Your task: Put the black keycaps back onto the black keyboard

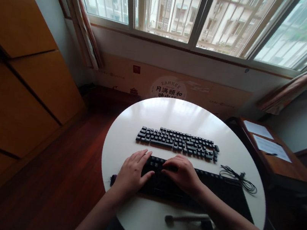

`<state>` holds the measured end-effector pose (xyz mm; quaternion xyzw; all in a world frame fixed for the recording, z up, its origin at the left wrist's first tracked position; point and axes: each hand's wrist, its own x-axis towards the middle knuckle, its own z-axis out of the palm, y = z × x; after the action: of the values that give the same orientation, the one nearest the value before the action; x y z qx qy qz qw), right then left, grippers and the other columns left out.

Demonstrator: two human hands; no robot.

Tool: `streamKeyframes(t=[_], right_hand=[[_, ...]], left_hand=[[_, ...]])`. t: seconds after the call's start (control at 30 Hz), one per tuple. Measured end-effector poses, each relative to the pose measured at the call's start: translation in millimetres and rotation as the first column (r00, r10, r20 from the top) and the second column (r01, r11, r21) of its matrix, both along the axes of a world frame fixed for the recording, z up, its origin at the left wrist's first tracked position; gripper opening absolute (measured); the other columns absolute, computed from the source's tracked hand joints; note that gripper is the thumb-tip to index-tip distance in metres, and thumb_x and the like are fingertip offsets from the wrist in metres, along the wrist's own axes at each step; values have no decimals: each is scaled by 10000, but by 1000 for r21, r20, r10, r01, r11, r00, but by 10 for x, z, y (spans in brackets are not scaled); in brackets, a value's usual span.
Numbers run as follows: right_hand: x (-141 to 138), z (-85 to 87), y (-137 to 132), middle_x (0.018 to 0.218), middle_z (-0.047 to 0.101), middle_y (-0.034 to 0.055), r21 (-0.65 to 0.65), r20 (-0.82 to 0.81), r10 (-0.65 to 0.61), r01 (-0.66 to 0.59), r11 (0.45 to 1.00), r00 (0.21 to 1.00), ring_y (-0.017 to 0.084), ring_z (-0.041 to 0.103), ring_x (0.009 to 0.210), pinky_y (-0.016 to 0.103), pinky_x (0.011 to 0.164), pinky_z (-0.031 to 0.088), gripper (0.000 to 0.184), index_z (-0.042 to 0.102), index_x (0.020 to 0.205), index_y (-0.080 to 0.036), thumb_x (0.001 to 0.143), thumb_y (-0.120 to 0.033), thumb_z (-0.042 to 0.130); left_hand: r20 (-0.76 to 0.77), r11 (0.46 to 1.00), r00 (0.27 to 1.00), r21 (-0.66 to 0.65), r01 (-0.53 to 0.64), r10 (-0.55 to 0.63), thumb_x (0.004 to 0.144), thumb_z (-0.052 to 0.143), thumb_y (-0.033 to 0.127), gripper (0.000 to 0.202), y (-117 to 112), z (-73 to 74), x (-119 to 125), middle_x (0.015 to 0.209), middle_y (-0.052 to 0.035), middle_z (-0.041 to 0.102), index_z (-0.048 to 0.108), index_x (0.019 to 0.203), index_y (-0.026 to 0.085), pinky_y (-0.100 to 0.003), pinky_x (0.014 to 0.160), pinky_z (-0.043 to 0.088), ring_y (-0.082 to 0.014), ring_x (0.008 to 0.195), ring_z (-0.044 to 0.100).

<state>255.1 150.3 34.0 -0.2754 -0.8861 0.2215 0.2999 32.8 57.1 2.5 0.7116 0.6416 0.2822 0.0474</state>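
Observation:
A black keyboard base (217, 190) lies on the round white table, with keycaps along its back edge and at its upper left; the rest looks dark and bare. My left hand (133, 170) rests over its left end, fingers and thumb spread apart. Over the upper left keys, my right hand (181, 172) is bent inward with thumb and fingers drawn together; whatever is between them is hidden. Behind the base, loose black keycaps (178, 142) stand in rows laid out like a keyboard.
A brush-like tool (184, 218) lies in front of the base, blurred. A coiled black cable (240, 178) sits at the right. Beside my left wrist is a small purple item (113, 180). Papers (271, 147) and a pen lie on a wooden desk to the right of the white table (177, 112).

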Motion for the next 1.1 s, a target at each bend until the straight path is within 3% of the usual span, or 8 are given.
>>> streamKeyframes(t=[0.23, 0.37, 0.5, 0.63, 0.77, 0.9, 0.97, 1.1], right_hand=[[-112, -274, 18, 897, 768, 16, 137, 2, -13, 13, 991, 1000, 178, 641, 790, 326, 789, 468, 94, 768, 849, -226, 775, -219, 826], [-101, -341, 20, 885, 766, 16, 178, 4, -13, 12, 984, 1000, 164, 609, 750, 328, 776, 453, 56, 757, 794, -217, 826, -251, 787], [-100, -247, 8, 897, 749, 26, 206, 51, -20, 9, 979, 998, 168, 593, 785, 332, 789, 442, 104, 761, 778, -220, 865, -277, 748], [-95, -103, -40, 1085, 704, 53, 301, 180, -87, 30, 953, 980, 243, 564, 1000, 397, 860, 414, 116, 785, 799, -257, 870, -333, 733], [-67, -40, -46, 1200, 670, 53, 294, 244, -34, -41, 955, 969, 258, 544, 1097, 418, 909, 410, 179, 787, 806, -249, 903, -363, 688], [-130, 58, 299, 1160, 697, 59, 258, 146, 20, -57, 964, 989, 236, 580, 1080, 407, 947, 438, 152, 789, 868, -249, 922, -318, 664], [-233, 143, 632, 1084, 728, 59, 211, 103, -58, 35, 977, 993, 216, 611, 1042, 385, 957, 457, 139, 787, 919, -238, 928, -279, 655], [-513, 254, 1317, 1029, 758, 45, 105, 219, -163, 143, 984, 962, 222, 651, 1022, 383, 981, 470, 154, 794, 971, -227, 901, -208, 658]], left_hand=[[-60, 998, 998, -65, 5, -9, 884, 654, 385, 544, 16, 17, 22, 1444, -118, 552, 539, 1388, 215, -517, 1102, 420, -318, 1319, 494], [-48, 999, 999, -55, 0, -3, 873, 665, 394, 529, 18, 19, 27, 1401, -115, 577, 561, 1361, 219, -516, 1091, 430, -318, 1286, 512], [-35, 999, 999, -39, 0, -2, 866, 671, 387, 521, 19, 21, 28, 1375, -113, 588, 568, 1350, 225, -509, 1078, 440, -317, 1267, 520], [-35, 1000, 999, -26, -1, 0, 871, 666, 373, 518, 19, 11, 28, 1377, -112, 586, 563, 1354, 216, -507, 1085, 435, -313, 1272, 515], [-28, 1000, 1000, -2, 1, -1, 868, 666, 369, 517, 19, -3, 26, 1377, -116, 584, 562, 1353, 222, -509, 1080, 439, -313, 1266, 521], [-24, 1000, 1000, -17, -2, 2, 866, 673, 373, 524, 19, -1, 19, 1376, -115, 589, 559, 1354, 221, -516, 1082, 439, -315, 1267, 526], [-19, 1000, 1000, -25, -9, 8, 865, 676, 375, 522, 18, 3, 15, 1376, -111, 592, 560, 1349, 219, -517, 1084, 439, -314, 1268, 527], [-10, 1000, 1000, -23, -10, 10, 870, 671, 367, 494, 14, 13, 12, 1360, -111, 604, 575, 1329, 214, -516, 1075, 449, -312, 1252, 543]])
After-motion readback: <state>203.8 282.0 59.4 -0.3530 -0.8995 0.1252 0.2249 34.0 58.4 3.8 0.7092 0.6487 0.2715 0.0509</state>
